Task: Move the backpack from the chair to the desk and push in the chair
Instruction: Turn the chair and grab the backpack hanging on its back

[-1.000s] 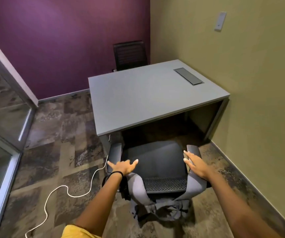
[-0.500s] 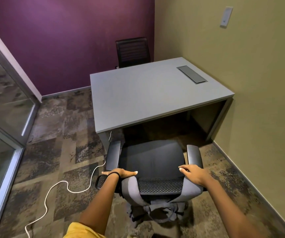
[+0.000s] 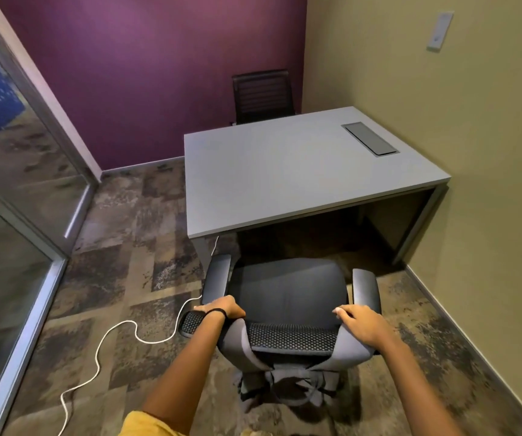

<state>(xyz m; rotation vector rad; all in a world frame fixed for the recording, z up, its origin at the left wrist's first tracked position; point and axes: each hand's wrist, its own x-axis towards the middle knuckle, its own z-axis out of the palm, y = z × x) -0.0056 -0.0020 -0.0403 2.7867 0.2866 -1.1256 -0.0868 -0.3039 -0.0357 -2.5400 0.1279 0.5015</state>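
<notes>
Purple and olive walls box in this little office, and right below us the backpack (image 3: 288,357) hangs by its grey straps over the back of the chair (image 3: 288,287), its body dangling behind the backrest, well short of the desk (image 3: 284,174). Our left hand (image 3: 221,310) is clamped down on the left top corner of the backrest, fingers curled over the edge by the left strap. Our right hand (image 3: 362,324) is closed over the right corner, palm pressing on the right strap. Half a second ago both hands had just landed there; a second ago they were open in the air above the seat. Now they grip firmly, and the chair sits a touch further back from the desk in our view. Its seat faces the desk opening, armrests just outside it. On the carpet to the left, a white cable (image 3: 102,347) snakes toward the desk leg. Behind the desk, a second dark chair (image 3: 262,96) stands against the purple wall.
</notes>
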